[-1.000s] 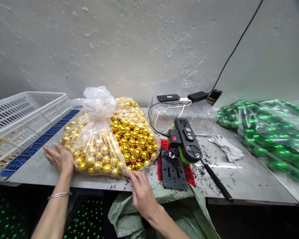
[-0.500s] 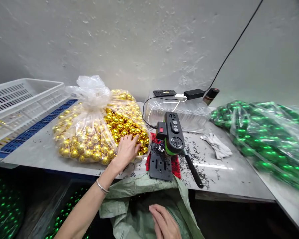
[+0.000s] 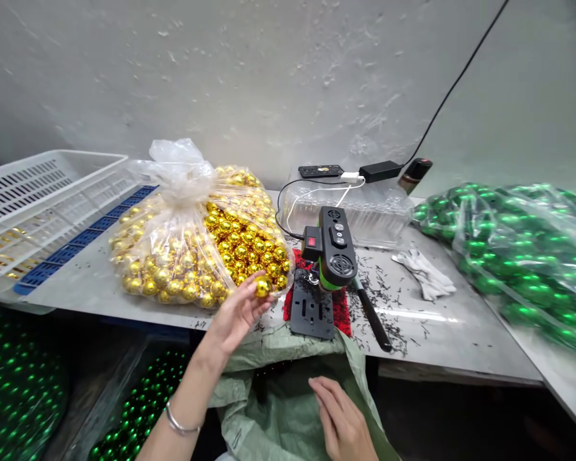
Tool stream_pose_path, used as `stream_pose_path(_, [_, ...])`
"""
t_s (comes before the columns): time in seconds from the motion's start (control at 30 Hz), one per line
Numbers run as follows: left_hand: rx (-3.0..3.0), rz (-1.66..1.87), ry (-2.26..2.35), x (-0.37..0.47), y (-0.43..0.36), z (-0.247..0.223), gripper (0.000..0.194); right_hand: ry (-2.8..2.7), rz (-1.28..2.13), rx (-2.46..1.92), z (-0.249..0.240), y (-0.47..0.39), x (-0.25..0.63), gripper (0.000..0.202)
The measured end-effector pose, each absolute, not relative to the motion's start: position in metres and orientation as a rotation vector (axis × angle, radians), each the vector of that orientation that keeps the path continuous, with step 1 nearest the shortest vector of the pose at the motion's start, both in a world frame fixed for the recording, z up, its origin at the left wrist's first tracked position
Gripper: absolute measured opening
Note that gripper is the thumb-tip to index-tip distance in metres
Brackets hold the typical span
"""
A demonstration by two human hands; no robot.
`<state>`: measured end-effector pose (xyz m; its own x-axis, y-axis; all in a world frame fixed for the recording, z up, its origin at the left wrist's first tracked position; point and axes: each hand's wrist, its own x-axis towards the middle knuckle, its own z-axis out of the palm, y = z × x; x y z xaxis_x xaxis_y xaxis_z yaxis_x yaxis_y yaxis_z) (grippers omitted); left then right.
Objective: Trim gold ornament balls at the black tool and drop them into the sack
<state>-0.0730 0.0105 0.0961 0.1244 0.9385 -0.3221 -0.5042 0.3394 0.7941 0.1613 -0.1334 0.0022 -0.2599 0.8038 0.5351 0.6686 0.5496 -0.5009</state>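
left hand point(image 3: 235, 320) pinching one gold ball point(image 3: 262, 287) at fingertips, other fingers loosely curled. ball at 4 o'clock from clear bag point(image 3: 173, 262) of gold balls on tabletop point(image 3: 465, 349). right hand point(image 3: 344, 419) half-curled over green sack point(image 3: 242, 416), palm hidden, can't tell if holding anything. black device point(image 3: 338, 246) at 2 o'clock from ball.

Noted glossy gold on ball point(image 3: 263, 287) in left hand point(image 3: 233, 317); dull green on sack point(image 3: 288, 410) by right hand point(image 3: 343, 416); red on mat point(image 3: 342, 315) beyond both; slotted white on crate point(image 3: 16, 192) left of both.
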Motion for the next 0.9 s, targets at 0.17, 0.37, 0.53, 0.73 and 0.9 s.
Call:
stream_pose_path(0.17, [0.382,1.125,0.889,-0.040,-0.015,0.059,0.033,-2.046,0.283,-1.189,0.011,-0.137,0.155,0.040])
stream_pose_path(0.37, [0.628,1.222,1.076,-0.004,0.004,0.026,0.043,-2.037,0.270,-1.244,0.014,-0.141,0.154,0.041])
stream_pose_path(0.53, [1.174,1.141,1.393,0.016,0.013,0.012,0.038,-2.013,0.252,-1.269,0.011,-0.147,0.159,0.041])
stream_pose_path(0.73, [1.660,0.959,1.559,0.020,0.011,0.012,0.034,-1.973,0.218,-1.294,0.023,-0.148,0.174,0.043])
stream_pose_path(0.9, [1.861,0.956,1.499,0.025,0.014,0.009,0.032,-1.721,-0.050,-1.367,0.059,-0.118,0.190,0.054])
